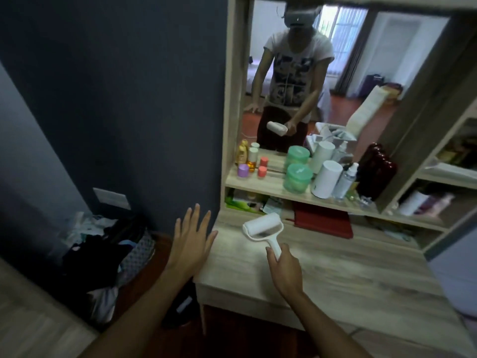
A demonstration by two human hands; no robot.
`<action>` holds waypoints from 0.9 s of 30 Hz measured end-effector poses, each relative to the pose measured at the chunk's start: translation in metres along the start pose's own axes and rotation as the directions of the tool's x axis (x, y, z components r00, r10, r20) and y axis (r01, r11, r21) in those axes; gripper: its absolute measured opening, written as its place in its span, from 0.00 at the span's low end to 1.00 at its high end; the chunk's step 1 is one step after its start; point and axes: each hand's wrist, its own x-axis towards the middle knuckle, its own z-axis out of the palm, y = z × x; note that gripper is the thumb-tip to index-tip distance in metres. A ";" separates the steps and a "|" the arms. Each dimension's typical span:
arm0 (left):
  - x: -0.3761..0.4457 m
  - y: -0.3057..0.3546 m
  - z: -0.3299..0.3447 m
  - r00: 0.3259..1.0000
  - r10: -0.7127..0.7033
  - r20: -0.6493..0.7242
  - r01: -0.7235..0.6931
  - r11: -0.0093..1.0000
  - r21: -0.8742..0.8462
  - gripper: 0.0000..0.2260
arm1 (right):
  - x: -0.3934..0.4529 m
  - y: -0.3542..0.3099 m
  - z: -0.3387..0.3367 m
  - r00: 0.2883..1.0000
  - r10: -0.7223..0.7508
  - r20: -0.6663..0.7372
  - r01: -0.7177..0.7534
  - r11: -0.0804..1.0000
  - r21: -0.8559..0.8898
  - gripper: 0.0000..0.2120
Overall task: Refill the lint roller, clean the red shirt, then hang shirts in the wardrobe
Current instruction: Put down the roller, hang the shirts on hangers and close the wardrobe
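Over desk [335, 275], our right hand [285, 267] grip closed round lint roller [263, 228] handle, roller lifted for refill; left hand [191, 244] splayed, holding nothing, free to assist.

A pale wood-grain dressing table [348, 275] carries a flat red folder [325, 223] near its back edge. Its wooden shelf [268, 188] above holds green lidded jars [296, 178], a white cylinder [326, 179] and small bottles [251, 158].
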 end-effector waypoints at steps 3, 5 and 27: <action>0.010 0.038 0.042 0.988 -0.037 0.148 0.035 0.999 0.020 0.32 | 0.019 0.045 -0.005 0.988 0.098 0.119 -0.092 0.994 -0.056 0.11; 0.016 0.060 0.065 0.979 -0.056 0.198 0.051 0.998 0.029 0.33 | 0.030 0.070 -0.004 0.967 0.149 0.206 -0.139 0.988 -0.065 0.11; 0.003 0.133 0.124 0.964 -0.117 0.237 0.099 0.991 0.089 0.26 | 0.052 0.141 0.024 0.923 0.207 0.325 -0.154 0.971 -0.183 0.21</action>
